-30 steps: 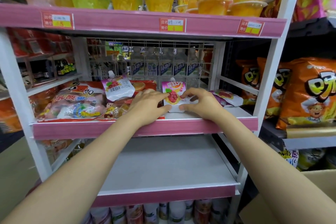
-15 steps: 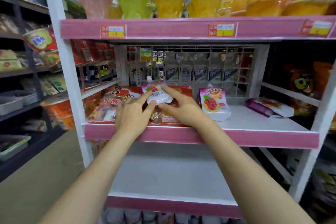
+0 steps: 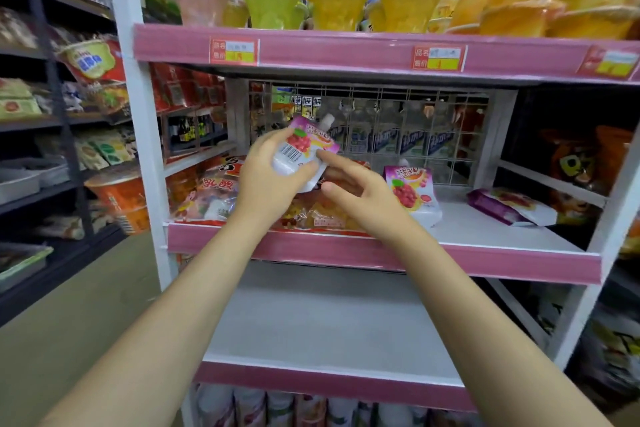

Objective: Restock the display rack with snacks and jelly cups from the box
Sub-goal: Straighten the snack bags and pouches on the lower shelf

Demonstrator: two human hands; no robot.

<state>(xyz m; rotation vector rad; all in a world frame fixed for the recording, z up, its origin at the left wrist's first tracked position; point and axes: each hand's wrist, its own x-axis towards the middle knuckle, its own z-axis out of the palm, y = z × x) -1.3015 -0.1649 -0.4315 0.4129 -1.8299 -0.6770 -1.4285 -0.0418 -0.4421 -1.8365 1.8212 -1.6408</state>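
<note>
1. Below both forearms lies a bare white shelf of the display rack, with a pink front strip; under it the tops of a row of cups show, their print too blurred to read.
2. The left hand grips a spouted jelly pouch, thumb and fingers curled round its lower half. The pouch is lifted clear of the shelf and tilted, spout up and to the right. It shows a barcode, a raspberry picture and pink-and-yellow Chinese lettering that I cannot read.
3. The right hand is loosely spread, its index fingertip touching the pouch's right edge; it holds nothing.
4. Under the hands lie flat snack bags on the middle shelf; the left one bears red characters "乳酸".
5. Just right of the right hand stands a second jelly pouch with the same raspberry print, upright on the shelf.
6. Farther right, well apart, a purple packet lies flat.
7. Behind the hands, a wire grid backs the shelf; bottles with blue labels show through it.
8. Above the hands, the top shelf carries jelly cups in pink, green, yellow and orange. Its pink edge holds red-and-yellow price tags printed "品名" and "售价"; the prices are blurred.
</note>
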